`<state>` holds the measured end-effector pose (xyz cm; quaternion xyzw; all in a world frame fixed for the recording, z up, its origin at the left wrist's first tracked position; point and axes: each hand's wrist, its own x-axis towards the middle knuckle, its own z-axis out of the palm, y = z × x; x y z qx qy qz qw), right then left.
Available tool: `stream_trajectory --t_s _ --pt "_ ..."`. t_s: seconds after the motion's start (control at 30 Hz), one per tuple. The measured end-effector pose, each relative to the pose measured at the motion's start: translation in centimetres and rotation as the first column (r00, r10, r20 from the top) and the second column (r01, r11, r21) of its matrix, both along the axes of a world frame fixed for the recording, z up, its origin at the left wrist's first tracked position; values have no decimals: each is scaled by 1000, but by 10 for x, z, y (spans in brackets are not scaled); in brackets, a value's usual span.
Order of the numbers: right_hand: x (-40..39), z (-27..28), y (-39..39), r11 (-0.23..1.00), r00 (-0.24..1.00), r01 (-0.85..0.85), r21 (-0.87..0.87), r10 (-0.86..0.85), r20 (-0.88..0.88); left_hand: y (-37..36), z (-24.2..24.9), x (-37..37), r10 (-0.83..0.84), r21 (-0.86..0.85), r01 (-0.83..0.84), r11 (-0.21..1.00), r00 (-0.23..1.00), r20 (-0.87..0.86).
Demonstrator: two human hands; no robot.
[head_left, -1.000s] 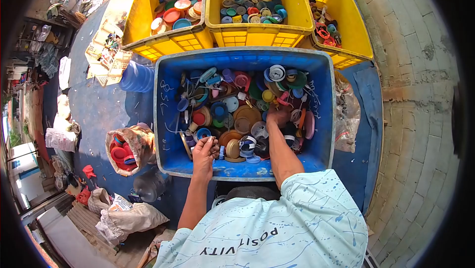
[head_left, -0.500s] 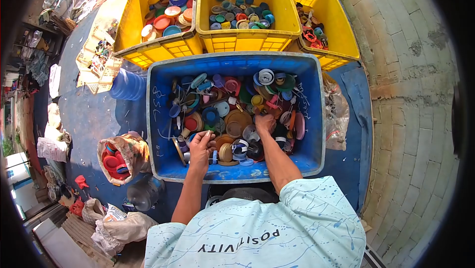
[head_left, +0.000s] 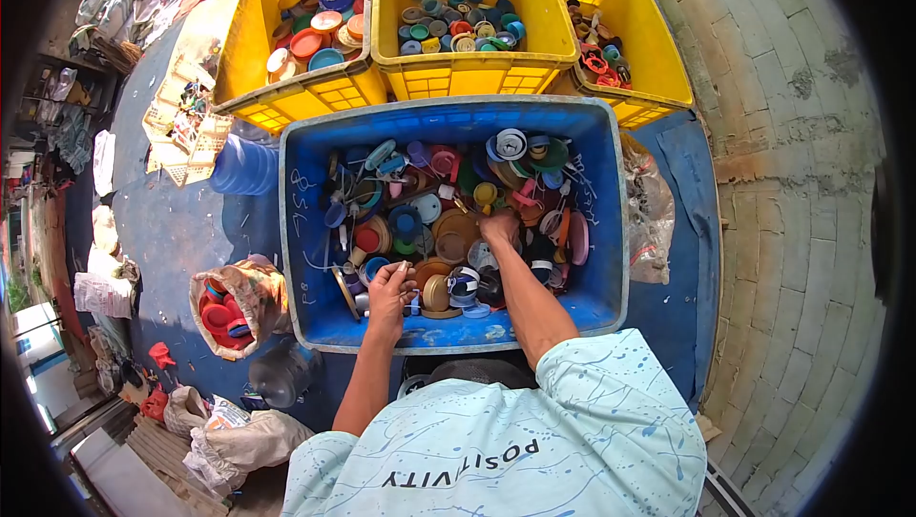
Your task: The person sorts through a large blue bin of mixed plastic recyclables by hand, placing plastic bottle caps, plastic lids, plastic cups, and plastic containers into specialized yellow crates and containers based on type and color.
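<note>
A large blue bin (head_left: 618,231) holds a jumble of plastic lids and caps in many colours. Over its near left part is my left hand (head_left: 389,293), fingers pinched around something small and pale that I cannot make out. My right hand (head_left: 498,229) reaches down among the lids near the middle, its fingertips hidden. Just above it lies a yellow cap (head_left: 485,194). A flat brown lid (head_left: 455,223) is to its left, and a blue-and-white lid (head_left: 463,283) lies nearer the bin's front wall.
Behind stand three yellow bins: left (head_left: 315,97), middle (head_left: 477,64) and right (head_left: 658,102), each holding caps. A sack (head_left: 262,302) of red lids and a clear bottle (head_left: 281,374) are on the left. A plastic bag (head_left: 649,212) lies right.
My right hand has shifted slightly left and up among the lids. My left hand has moved slightly down, still pinched. The view has shifted a little.
</note>
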<state>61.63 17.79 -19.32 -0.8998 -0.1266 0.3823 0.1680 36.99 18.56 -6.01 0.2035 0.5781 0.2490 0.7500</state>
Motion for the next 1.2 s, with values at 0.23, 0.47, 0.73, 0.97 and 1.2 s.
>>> stream_trajectory --t_s 0.23,0.47,0.73,0.97,1.2 --pt "8 51 -24 983 957 98 153 -51 -285 17 -16 33 -95 19 95 995 995 25" --pt "38 141 -98 697 641 583 417 -78 -764 19 -53 107 -335 -30 336 942 942 10" --pt "49 165 -150 557 517 714 424 -12 -856 43 -120 127 -184 452 756 473 586 -789" --pt "47 167 -156 536 447 765 359 -40 -893 76 -143 132 10 343 931 127 345 -939" --pt "51 162 -157 548 460 762 344 -85 -884 83 -145 127 0 337 936 105 339 -941"
